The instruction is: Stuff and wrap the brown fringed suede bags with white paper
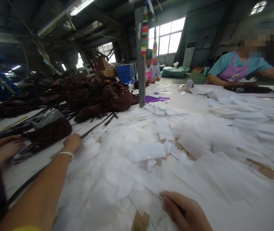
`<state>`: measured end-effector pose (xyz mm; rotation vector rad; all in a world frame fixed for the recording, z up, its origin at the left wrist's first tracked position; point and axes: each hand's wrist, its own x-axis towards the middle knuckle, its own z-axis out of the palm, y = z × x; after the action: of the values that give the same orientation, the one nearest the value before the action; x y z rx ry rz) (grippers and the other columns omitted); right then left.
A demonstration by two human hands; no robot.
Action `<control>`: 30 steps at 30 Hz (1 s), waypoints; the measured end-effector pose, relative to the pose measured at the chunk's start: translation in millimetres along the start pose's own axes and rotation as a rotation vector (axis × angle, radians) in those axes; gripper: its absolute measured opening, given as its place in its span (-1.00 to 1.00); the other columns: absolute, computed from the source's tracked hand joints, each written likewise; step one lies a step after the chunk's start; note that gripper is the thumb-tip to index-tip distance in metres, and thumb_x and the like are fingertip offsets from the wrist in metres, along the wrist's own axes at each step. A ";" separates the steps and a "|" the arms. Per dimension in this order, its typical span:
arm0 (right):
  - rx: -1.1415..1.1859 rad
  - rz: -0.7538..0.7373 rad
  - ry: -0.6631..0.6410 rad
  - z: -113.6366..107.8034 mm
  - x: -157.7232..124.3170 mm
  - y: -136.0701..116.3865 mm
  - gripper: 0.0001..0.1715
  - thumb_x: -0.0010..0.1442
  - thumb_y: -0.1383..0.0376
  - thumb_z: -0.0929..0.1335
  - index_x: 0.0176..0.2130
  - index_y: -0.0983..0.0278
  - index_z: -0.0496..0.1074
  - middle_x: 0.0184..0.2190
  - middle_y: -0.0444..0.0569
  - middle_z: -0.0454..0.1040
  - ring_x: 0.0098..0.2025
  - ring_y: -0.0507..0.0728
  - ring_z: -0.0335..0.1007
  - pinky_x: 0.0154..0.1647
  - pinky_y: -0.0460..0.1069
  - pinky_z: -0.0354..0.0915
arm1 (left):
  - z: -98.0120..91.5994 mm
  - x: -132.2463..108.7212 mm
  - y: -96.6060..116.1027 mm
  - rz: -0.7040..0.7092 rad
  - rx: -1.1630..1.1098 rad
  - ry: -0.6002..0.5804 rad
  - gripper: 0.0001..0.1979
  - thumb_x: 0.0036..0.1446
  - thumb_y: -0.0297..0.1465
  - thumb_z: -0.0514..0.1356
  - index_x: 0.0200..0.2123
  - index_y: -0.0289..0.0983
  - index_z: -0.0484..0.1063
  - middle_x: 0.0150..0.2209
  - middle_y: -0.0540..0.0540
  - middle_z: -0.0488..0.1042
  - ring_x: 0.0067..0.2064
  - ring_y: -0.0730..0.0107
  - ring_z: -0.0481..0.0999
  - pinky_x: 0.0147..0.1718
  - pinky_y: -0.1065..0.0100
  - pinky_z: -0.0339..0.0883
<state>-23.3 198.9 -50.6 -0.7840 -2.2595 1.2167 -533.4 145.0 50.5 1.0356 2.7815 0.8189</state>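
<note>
My left hand (72,142), with a bracelet at the wrist, is closed on a dark leather strap (92,130) with a metal buckle. The strap runs out on both sides of the hand. At the bottom, my right hand (185,208) has its fingers curled at the edge of a thin white sheet (146,179) and appears to pinch it. Many more loose white sheets (148,150) lie spread beneath and around. A dark brown bag (51,131) with clear wrapping lies left of my left hand.
Another person's hands (9,144) are at that brown bag. A heap of brown bags (103,93) covers the back left. A grey post (141,57) rises from the table (194,104). Two co-workers sit across, one in a purple apron (234,70). Cardboard scraps (140,221) lie among the sheets.
</note>
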 end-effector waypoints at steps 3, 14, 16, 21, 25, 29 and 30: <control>-0.039 -0.072 0.006 1.7 2.9 5.5 -0.69 0.31 0.14 0.27 -0.13 0.14 0.57 -0.35 -0.05 0.61 -0.34 0.10 0.56 -0.29 -0.12 0.43 | -18.8 10.5 1.7 -0.137 -0.038 0.086 -0.68 0.15 -0.41 0.18 -0.63 -0.31 0.28 -0.64 -0.03 0.24 -0.39 0.23 0.47 -0.40 0.38 0.25; 0.214 0.046 0.138 -5.7 0.7 -17.5 -0.54 0.28 0.01 0.28 -0.13 0.28 0.57 -0.43 -0.04 0.56 -0.51 0.04 0.41 -0.43 -0.09 0.36 | -95.5 -36.5 179.1 -0.007 -0.734 -0.030 -0.69 0.23 -0.32 0.18 -0.51 -0.26 0.19 -0.64 0.18 0.05 -0.65 0.66 -0.07 -0.70 0.54 -0.20; 0.299 -0.003 0.175 -7.2 1.4 -29.3 -0.52 0.25 -0.01 0.31 -0.12 0.30 0.56 -0.40 -0.01 0.56 -0.49 0.04 0.41 -0.42 -0.08 0.37 | -118.5 -69.7 203.0 0.053 -0.822 -0.058 -0.71 0.29 -0.37 0.13 -0.48 -0.27 0.17 -0.63 0.21 0.03 -0.64 0.69 -0.09 -0.68 0.58 -0.19; 0.685 0.104 0.065 -5.5 20.5 -90.1 -0.56 0.31 0.07 0.31 -0.04 0.35 0.49 -0.26 0.08 0.58 -0.40 0.04 0.49 -0.44 -0.11 0.41 | -181.9 -143.9 237.5 0.154 -0.905 -0.100 -0.76 0.28 -0.45 0.13 -0.44 -0.29 0.17 -0.63 0.23 0.04 -0.62 0.71 -0.10 -0.67 0.61 -0.23; 1.044 0.229 -0.076 -0.4 63.1 -146.8 -0.47 0.41 0.11 0.22 0.15 0.46 0.29 -0.10 0.25 0.54 -0.26 0.08 0.57 -0.28 -0.07 0.50 | -212.9 -188.0 246.2 0.209 -0.899 -0.124 -0.79 0.21 -0.49 0.18 -0.43 -0.29 0.20 -0.63 0.22 0.08 -0.64 0.72 -0.09 -0.69 0.61 -0.23; 1.341 0.358 -0.197 8.9 116.2 -183.4 -0.16 0.39 -0.07 0.11 0.26 0.61 0.06 0.05 0.47 0.40 -0.07 0.22 0.55 -0.23 0.02 0.54 | -230.1 -232.1 243.5 0.278 -0.862 -0.191 -0.77 0.12 -0.48 0.26 -0.47 -0.28 0.23 -0.64 0.20 0.05 -0.68 0.71 -0.09 -0.73 0.56 -0.26; 1.373 0.379 -0.217 12.2 128.6 -190.0 -0.10 0.37 -0.11 0.10 0.27 0.63 0.03 0.07 0.51 0.36 -0.03 0.26 0.53 -0.24 0.05 0.55 | -234.0 -245.1 242.6 0.312 -0.841 -0.224 -0.76 0.10 -0.46 0.28 -0.48 -0.28 0.23 -0.64 0.19 0.03 -0.68 0.70 -0.09 -0.74 0.55 -0.27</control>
<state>-175.9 192.3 121.0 -0.4756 -0.8754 2.5693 -256.0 38.2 342.6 1.2512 1.7855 1.5819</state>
